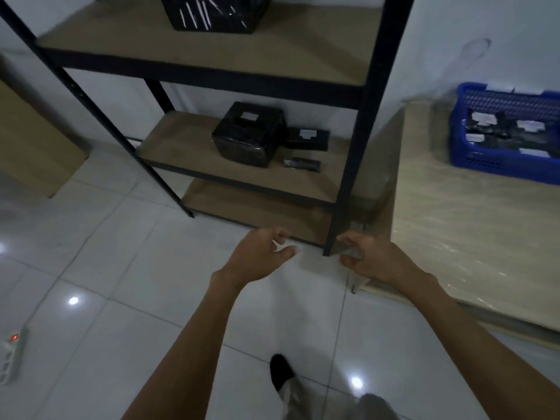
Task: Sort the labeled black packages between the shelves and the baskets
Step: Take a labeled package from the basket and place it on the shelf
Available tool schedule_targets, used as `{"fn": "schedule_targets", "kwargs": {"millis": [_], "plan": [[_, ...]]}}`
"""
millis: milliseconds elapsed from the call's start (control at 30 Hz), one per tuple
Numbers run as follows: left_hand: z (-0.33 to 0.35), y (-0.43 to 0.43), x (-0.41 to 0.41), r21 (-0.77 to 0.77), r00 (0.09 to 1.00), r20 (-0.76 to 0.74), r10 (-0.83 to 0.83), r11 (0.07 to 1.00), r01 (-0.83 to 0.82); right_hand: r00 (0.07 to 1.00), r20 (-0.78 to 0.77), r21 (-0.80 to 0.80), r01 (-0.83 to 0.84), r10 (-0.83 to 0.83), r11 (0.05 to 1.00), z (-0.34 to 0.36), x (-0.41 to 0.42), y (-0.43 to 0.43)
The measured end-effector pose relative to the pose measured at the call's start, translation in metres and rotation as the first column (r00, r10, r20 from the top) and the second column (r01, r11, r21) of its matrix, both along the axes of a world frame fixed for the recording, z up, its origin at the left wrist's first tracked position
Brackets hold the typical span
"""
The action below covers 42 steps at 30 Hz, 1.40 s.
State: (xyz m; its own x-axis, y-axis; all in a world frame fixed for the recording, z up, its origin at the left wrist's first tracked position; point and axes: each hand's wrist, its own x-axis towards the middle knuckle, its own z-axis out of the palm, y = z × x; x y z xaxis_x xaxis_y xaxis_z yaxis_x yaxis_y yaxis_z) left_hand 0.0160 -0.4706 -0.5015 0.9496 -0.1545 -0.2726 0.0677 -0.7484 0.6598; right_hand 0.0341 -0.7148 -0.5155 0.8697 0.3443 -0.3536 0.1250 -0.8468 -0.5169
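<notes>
Left hand (pixel 257 256): hanging loosely curled, gripping nothing.
Right hand (pixel 372 262): likewise hanging empty.
Cube-shaped black package (pixel 247 136): looking boxy, glossy-wrapped, probably slippery; two-handed side grip suiting it.

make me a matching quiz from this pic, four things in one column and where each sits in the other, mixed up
Things
1. black basket
2. big package
3. blue basket
4. power strip

Places
A. floor, far left
B. table, at right
C. upper shelf
D. middle shelf

Pairs: 1-C, 2-D, 3-B, 4-A
</notes>
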Motion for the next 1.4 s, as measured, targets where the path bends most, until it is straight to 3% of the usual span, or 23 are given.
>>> {"fn": "schedule_targets", "kwargs": {"millis": [167,333,467,667,867,1033,1200,1300,1400], "plan": [[-0.002,0.041,0.068,-0.021,0.996,0.017,-0.085,0.996,0.085,0.998,-0.012,0.004,0.067,-0.067,0.998,-0.01,0.047,0.045],[-0.034,0.061,0.142,-0.074,0.998,-0.041,-0.056,0.996,0.053,0.99,-0.005,0.036,0.14,-0.14,0.989,-0.032,0.106,0.084],[-0.09,0.061,0.203,-0.06,0.994,0.013,-0.112,0.992,0.113,0.96,-0.004,0.102,0.28,-0.281,0.954,-0.077,0.156,0.107],[-0.188,0.065,0.289,0.057,0.96,0.17,-0.223,0.975,0.216,0.871,0.187,0.144,0.434,-0.455,0.889,-0.147,0.242,0.129],[-0.277,0.062,0.332,0.146,0.943,0.277,-0.184,0.978,0.148,0.813,0.231,0.262,0.478,-0.535,0.839,-0.208,0.317,0.133],[-0.321,0.054,0.347,0.283,0.898,0.367,-0.242,0.949,0.14,0.731,0.334,0.234,0.548,-0.596,0.803,-0.241,0.361,0.12],[-0.336,0.057,0.36,0.317,0.855,0.443,-0.268,0.94,0.13,0.719,0.358,0.202,0.564,-0.596,0.801,-0.253,0.398,0.106],[-0.339,0.056,0.36,0.344,0.855,0.45,-0.258,0.934,0.101,0.739,0.406,0.134,0.534,-0.538,0.835,-0.255,0.412,0.102],[-0.339,0.056,0.359,0.323,0.852,0.46,-0.249,0.941,0.101,0.813,0.409,-0.053,0.474,-0.414,0.879,-0.259,0.426,0.097]]}}
